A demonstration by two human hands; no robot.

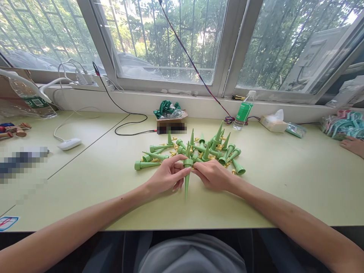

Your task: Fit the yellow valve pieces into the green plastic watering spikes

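My left hand [170,172] pinches a green plastic watering spike [187,182] by its ribbed collar, with the long tapered point hanging down toward me. Against the right side of that collar, my right hand [213,173] has its fingers pressed together. A speck of yellow shows at its fingertips, but what they hold is mostly hidden. Just beyond both hands lies a loose heap of similar green spikes [239,167], some standing point up and others on their sides. Small yellow valve-like pieces [173,153] are scattered among them.
Behind the heap is a small open box [172,115] with green plastic wrapping. A water bottle [243,110] and a tissue box [273,123] stand by the window. A white mouse-shaped device [69,143] lies left. At far right, another person's hand [353,146] rests near bagged hangers [345,124].
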